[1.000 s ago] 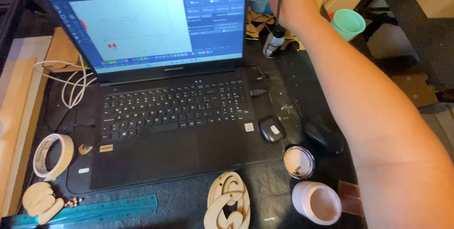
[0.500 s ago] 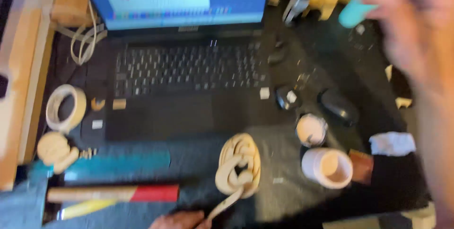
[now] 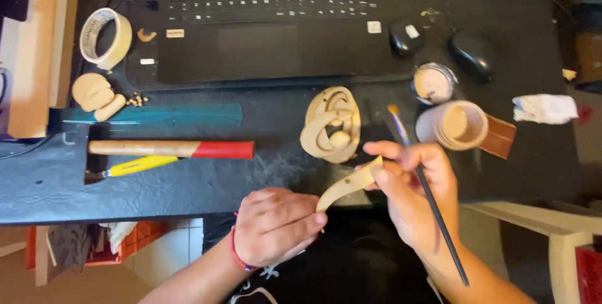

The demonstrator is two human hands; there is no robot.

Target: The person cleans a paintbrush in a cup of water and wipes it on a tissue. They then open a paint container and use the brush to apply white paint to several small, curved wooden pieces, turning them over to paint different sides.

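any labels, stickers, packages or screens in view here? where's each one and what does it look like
No screen or package shows.
Small white square sticker: laptop palm rest, right end.
Pale rectangular sticker: palm rest, left end.
Smaller white sticker: laptop's lower left corner.
White label: on the small black oval device right of the laptop.
Masking tape roll: far left, cream ring, faint print inside.

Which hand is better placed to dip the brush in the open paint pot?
Right. The right hand already holds the paintbrush, bristles pointing toward the open pot. The left hand grips the curved wooden piece, nearer the table edge.
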